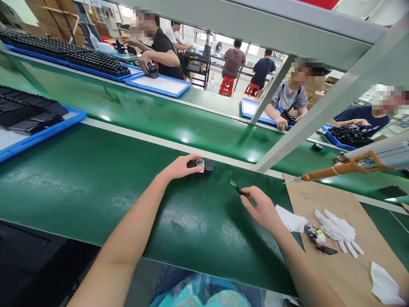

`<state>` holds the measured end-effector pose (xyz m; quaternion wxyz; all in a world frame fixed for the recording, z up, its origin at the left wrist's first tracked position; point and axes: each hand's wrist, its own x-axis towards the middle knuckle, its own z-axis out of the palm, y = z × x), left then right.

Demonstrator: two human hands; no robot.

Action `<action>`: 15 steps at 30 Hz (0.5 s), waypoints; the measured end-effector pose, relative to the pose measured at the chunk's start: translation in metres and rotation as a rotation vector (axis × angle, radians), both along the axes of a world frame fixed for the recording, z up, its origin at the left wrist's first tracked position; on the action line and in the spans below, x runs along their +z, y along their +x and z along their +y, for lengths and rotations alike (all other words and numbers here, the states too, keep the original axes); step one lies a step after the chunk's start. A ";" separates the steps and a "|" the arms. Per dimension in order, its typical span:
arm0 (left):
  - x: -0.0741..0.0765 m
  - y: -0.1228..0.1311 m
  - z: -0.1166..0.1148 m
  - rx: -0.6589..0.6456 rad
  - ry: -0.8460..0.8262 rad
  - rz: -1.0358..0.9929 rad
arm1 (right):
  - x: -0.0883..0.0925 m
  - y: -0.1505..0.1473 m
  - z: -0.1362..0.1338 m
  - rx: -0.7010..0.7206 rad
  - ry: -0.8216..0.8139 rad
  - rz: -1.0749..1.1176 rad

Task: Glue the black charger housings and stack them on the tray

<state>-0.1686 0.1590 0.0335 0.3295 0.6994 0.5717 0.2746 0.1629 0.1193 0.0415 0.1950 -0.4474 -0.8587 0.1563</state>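
On the green bench, near its far white edge, my left hand [179, 167] has its fingers wrapped round a small group of black blocks. The rightmost block [208, 167] shows metal prongs on top, like a plug adapter. My fingers partly cover the others, and a pale face shows on one of them. To the right, my right hand [259, 206] pinches black tweezers [237, 187] between thumb and fingers. Their tips point up and left, apart from the adapters.
A blue-rimmed tray [43, 133] of black parts stands at left. At right, brown cardboard [345, 213] carries white gloves [339, 232], a small circuit board [315, 234] and white cloths. An orange dispensing tool [329, 169] juts in above it. Co-workers sit beyond the green belt [179, 123].
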 end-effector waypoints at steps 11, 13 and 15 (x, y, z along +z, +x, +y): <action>-0.010 -0.001 0.006 0.013 0.004 -0.089 | 0.018 -0.093 0.065 0.225 -0.819 1.014; -0.009 -0.001 0.006 0.011 0.002 -0.090 | 0.019 -0.102 0.077 0.247 -0.799 1.074; -0.008 -0.001 0.005 0.008 -0.005 -0.087 | 0.019 -0.110 0.085 0.196 -0.668 1.061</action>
